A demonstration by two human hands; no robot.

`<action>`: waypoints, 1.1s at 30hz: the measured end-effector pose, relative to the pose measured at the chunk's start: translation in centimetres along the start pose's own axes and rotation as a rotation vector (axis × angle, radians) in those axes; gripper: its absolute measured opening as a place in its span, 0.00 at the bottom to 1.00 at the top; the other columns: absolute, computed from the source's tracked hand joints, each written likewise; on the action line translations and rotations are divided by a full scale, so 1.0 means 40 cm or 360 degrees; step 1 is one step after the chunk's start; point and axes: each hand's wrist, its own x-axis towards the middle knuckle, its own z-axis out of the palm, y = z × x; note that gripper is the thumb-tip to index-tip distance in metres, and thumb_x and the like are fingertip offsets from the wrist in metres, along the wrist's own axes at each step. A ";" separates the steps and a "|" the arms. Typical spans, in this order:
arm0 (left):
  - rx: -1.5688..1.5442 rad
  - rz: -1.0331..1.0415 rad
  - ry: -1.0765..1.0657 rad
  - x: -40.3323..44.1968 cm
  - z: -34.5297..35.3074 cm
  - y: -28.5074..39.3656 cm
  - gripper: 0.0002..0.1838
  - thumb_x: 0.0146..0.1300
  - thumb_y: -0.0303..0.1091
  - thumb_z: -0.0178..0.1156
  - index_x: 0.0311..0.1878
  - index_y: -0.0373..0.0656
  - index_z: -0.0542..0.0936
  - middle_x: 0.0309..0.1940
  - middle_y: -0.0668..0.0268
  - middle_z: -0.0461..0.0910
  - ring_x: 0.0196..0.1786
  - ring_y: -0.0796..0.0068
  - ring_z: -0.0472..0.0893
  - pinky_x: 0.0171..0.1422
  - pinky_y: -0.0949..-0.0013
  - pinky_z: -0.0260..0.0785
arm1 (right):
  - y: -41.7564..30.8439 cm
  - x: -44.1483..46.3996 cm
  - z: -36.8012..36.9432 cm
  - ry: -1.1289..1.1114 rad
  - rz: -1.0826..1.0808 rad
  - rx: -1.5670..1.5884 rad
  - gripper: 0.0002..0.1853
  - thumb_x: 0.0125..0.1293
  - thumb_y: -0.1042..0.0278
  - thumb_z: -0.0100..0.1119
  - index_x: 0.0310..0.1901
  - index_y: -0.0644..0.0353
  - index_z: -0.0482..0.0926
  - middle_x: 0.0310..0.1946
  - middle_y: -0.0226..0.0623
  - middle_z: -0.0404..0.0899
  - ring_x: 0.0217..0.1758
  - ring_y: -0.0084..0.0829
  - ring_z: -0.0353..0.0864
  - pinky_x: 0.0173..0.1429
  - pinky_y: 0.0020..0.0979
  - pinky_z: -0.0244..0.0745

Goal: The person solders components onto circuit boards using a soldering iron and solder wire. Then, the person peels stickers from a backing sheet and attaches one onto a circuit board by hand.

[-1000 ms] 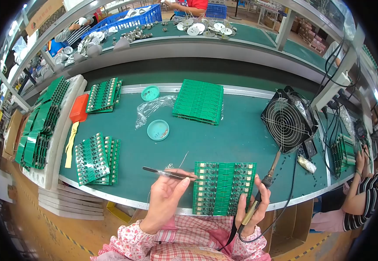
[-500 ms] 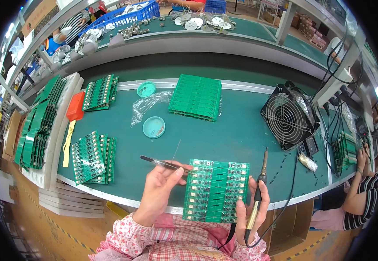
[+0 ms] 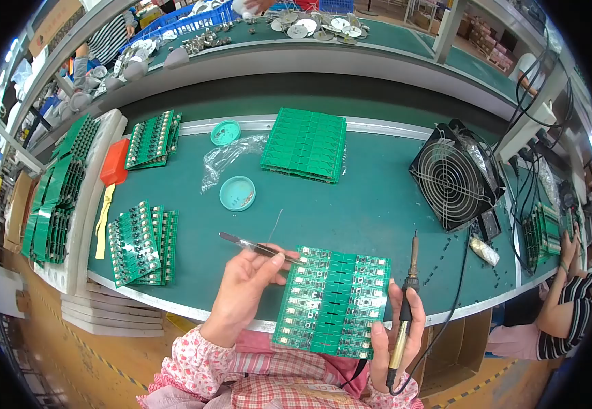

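My left hand [image 3: 238,293] is closed on a pair of tweezers [image 3: 247,245], whose inner end reaches the top left corner of a green circuit board panel [image 3: 337,300]. A thin wire [image 3: 275,225] sticks up from near those fingers. The panel carries rows of small components and is tilted in front of my lap. At its right edge, the thumb of my right hand [image 3: 381,347] presses on the board. That same hand grips a soldering iron [image 3: 397,351], tip pointing up and away from the board, its cable hanging below.
A black fan [image 3: 449,178] stands at the right. Stacked panels [image 3: 304,144] lie at the back, with more board stacks [image 3: 134,242] at the left. Two small turquoise dishes [image 3: 238,193] sit mid-table. A co-worker's arm [image 3: 560,283] is at far right.
The panel's lower edge has swung left and towards me, so it now sits more slanted. My left hand has shifted slightly left; both hands keep their holds.
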 end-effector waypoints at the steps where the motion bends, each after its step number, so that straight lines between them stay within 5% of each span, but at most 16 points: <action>1: -0.0017 -0.0005 -0.0004 0.001 -0.002 -0.002 0.07 0.76 0.28 0.57 0.52 0.38 0.78 0.53 0.55 0.84 0.50 0.77 0.82 0.50 0.74 0.77 | -0.010 -0.001 0.003 0.0020 0.0051 0.0044 0.35 0.71 0.79 0.56 0.75 0.69 0.51 0.74 0.63 0.60 0.71 0.41 0.73 0.59 0.31 0.83; 7: 0.0106 -0.0017 -0.0046 0.018 -0.004 -0.002 0.07 0.76 0.29 0.58 0.52 0.38 0.78 0.52 0.57 0.85 0.49 0.77 0.82 0.51 0.73 0.76 | 0.035 -0.023 -0.004 0.0023 -0.0016 -0.0295 0.32 0.67 0.79 0.62 0.71 0.70 0.62 0.66 0.55 0.69 0.59 0.37 0.79 0.55 0.33 0.85; 11: 0.0268 0.0055 -0.0094 0.037 0.002 -0.007 0.07 0.76 0.29 0.59 0.52 0.38 0.78 0.51 0.58 0.86 0.50 0.78 0.82 0.52 0.72 0.75 | 0.033 -0.028 -0.009 -0.0150 -0.0170 -0.0868 0.34 0.58 0.81 0.70 0.67 0.67 0.70 0.57 0.55 0.76 0.56 0.50 0.80 0.60 0.40 0.78; 15: 0.0303 0.0046 -0.0109 0.041 0.012 -0.007 0.07 0.76 0.28 0.58 0.52 0.38 0.78 0.51 0.58 0.86 0.51 0.77 0.82 0.53 0.72 0.74 | 0.018 0.018 -0.013 -0.0096 -0.0377 -0.1243 0.33 0.57 0.80 0.71 0.66 0.65 0.72 0.58 0.55 0.77 0.52 0.50 0.79 0.58 0.41 0.76; 22: 0.0217 0.0029 -0.0098 0.018 0.044 0.013 0.07 0.75 0.24 0.57 0.53 0.35 0.76 0.51 0.57 0.85 0.54 0.75 0.82 0.58 0.71 0.76 | 0.011 0.201 0.065 -0.0246 -0.0154 -0.0668 0.29 0.62 0.78 0.70 0.65 0.58 0.74 0.52 0.49 0.79 0.48 0.41 0.84 0.48 0.35 0.80; 33: -0.0018 0.0054 -0.0128 0.012 0.048 0.016 0.07 0.75 0.25 0.57 0.53 0.36 0.76 0.55 0.54 0.83 0.55 0.72 0.82 0.61 0.67 0.75 | 0.018 0.252 0.079 -0.0390 -0.0144 -0.0798 0.26 0.63 0.74 0.70 0.62 0.55 0.77 0.48 0.43 0.81 0.44 0.37 0.83 0.47 0.34 0.78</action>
